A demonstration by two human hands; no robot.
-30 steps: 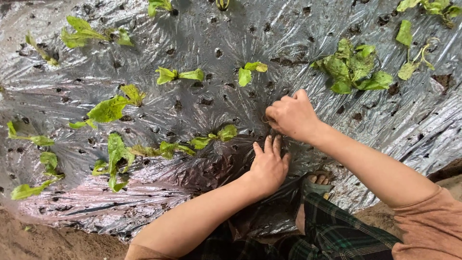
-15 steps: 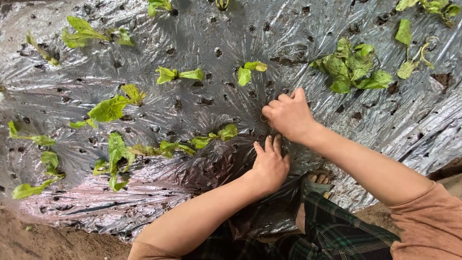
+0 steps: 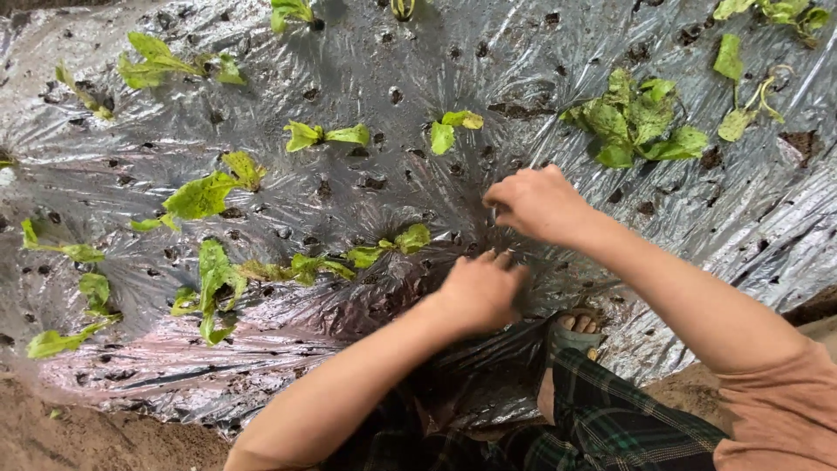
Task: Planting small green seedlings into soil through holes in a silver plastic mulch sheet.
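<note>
Plastic mulch sheet point(image 3: 488, 78): silver-grey film, wrinkled, spread over a soil bed; dotted w/ punched holes, soil showing thru them. Covers most of the view, directly under both hands.
Right hand point(image 3: 536, 202): fingers curled tight & pinched together at a hole in the film, just right of centre. Sth small may be held btwn fingertips; cannot be told, too hidden.
Left hand point(image 3: 478, 292): loosely curled, knuckles up, pressed on the film just below the right hand. Nothing seen gripped; looks to be used only to pin the sheet down.
Seedlings: small green ones at some holes; nearest one point(image 3: 389, 248) lies just left of the left hand, a bigger leafy plant point(image 3: 635, 120) up-right of the right hand.
Doing it well (judgement): film best kept flat & taut by the left hand so the hole stays open; pinch best kept small, straight down thru the hole, so film isn't torn & nearby leaves aren't crushed.
Also: sandalled foot point(image 3: 575, 324) & plaid trousers point(image 3: 610, 419) at the bed edge.
</note>
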